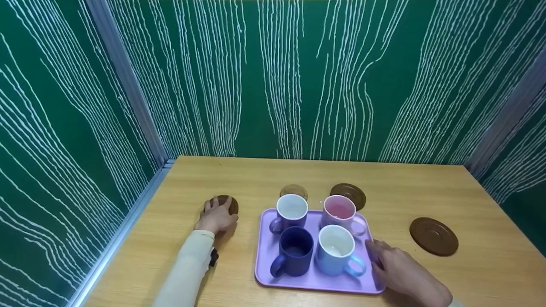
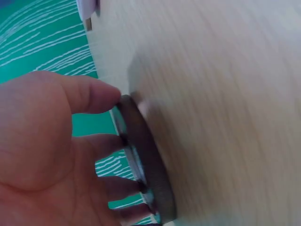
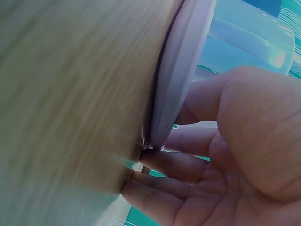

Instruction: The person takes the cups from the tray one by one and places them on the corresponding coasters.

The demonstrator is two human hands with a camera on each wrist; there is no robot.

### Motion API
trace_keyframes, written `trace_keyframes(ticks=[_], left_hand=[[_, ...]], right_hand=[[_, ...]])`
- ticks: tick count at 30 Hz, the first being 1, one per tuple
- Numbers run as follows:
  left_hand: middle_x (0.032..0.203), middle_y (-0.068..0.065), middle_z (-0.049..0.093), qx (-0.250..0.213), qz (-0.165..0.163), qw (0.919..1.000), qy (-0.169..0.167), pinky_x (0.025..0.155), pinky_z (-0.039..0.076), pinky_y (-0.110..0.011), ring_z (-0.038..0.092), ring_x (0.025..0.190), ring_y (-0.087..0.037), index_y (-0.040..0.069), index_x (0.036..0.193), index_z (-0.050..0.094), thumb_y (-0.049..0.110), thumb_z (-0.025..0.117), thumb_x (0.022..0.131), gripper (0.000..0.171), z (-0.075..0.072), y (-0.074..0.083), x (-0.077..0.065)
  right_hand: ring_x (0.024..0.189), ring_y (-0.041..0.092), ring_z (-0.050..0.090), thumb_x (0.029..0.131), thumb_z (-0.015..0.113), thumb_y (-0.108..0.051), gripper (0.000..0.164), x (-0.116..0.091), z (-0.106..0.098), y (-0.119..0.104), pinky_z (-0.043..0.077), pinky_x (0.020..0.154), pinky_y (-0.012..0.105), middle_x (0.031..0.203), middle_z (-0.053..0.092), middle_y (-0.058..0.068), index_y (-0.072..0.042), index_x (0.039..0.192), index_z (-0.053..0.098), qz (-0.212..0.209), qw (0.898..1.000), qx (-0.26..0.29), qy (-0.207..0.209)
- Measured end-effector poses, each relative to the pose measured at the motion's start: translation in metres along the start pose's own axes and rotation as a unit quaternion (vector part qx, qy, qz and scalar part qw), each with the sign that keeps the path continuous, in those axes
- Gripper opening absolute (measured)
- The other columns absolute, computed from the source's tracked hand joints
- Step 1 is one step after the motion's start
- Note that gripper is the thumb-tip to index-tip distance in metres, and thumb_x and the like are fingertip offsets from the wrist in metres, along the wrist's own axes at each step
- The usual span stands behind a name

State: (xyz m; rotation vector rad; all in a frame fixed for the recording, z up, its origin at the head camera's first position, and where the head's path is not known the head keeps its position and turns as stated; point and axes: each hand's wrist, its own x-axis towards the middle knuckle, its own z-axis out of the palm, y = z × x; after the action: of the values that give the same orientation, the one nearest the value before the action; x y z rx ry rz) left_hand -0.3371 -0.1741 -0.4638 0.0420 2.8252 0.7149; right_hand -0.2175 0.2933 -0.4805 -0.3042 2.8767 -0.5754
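Observation:
My left hand (image 1: 217, 218) reaches over a round brown coaster (image 1: 233, 206) at the table's left. Its fingers (image 2: 101, 146) are spread and fairly straight on the coaster's upper face, the thumb at its near edge. My right hand (image 1: 396, 266) holds the right rim of a purple tray (image 1: 262, 256), thumb over the rim and other fingers low along the outside. On the tray stand a dark blue mug (image 1: 294, 256), a light blue and white mug (image 1: 335, 251), a grey-white mug (image 1: 292, 209) and a pink mug (image 1: 339, 211).
Behind the tray lie a light brown coaster (image 1: 294, 189) and a dark brown coaster (image 1: 356, 196), both partly hidden by mugs. Another dark brown coaster (image 1: 434, 236) lies to the right. Green panels with white lines (image 1: 251, 85) border the table (image 1: 239, 170).

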Motion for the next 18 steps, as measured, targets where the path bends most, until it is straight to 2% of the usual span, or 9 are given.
trace_keyframes(ticks=[4, 7, 13, 18], left_hand=[[0.169, -0.032, 0.005, 0.000, 0.003, 1.0000, 0.009, 0.122, 0.007, -0.071, 0.000, 0.153, -0.057, 0.013, 0.165, 0.025, 0.033, 0.055, 0.103, 0.072, 0.003, 0.006, 0.010], [0.168, -0.032, 0.007, 0.000, 0.010, 0.9997, 0.020, 0.123, 0.008, -0.070, 0.002, 0.154, -0.056, 0.013, 0.165, 0.027, 0.033, 0.055, 0.103, 0.070, 0.008, 0.011, 0.018], [0.168, -0.031, 0.012, 0.011, 0.028, 0.9985, 0.045, 0.123, 0.011, -0.068, 0.006, 0.154, -0.055, 0.012, 0.163, 0.033, 0.032, 0.056, 0.104, 0.067, 0.018, 0.024, 0.033], [0.168, -0.031, 0.015, 0.024, 0.046, 0.9976, 0.047, 0.124, 0.013, -0.067, 0.009, 0.154, -0.055, 0.013, 0.162, 0.036, 0.033, 0.054, 0.105, 0.063, 0.021, 0.030, 0.043]], right_hand=[[0.093, 0.021, 0.062, 0.099, 0.068, -0.024, 0.058, 0.000, 0.001, 0.000, 0.060, 0.082, 0.041, 0.137, 0.062, 0.021, -0.002, 0.151, 0.051, -0.001, 1.000, 0.001, 0.002], [0.095, 0.020, 0.062, 0.100, 0.068, -0.026, 0.060, -0.001, 0.001, 0.000, 0.060, 0.085, 0.042, 0.141, 0.060, 0.023, -0.003, 0.152, 0.050, 0.005, 1.000, 0.003, -0.003], [0.091, 0.020, 0.062, 0.098, 0.070, -0.026, 0.062, 0.001, -0.001, -0.002, 0.055, 0.071, 0.031, 0.135, 0.062, 0.020, -0.004, 0.152, 0.050, 0.032, 0.999, 0.017, -0.022], [0.093, 0.021, 0.062, 0.099, 0.070, -0.026, 0.062, 0.002, -0.001, -0.003, 0.057, 0.075, 0.033, 0.141, 0.059, 0.023, -0.004, 0.153, 0.049, 0.033, 0.999, 0.017, -0.028]])
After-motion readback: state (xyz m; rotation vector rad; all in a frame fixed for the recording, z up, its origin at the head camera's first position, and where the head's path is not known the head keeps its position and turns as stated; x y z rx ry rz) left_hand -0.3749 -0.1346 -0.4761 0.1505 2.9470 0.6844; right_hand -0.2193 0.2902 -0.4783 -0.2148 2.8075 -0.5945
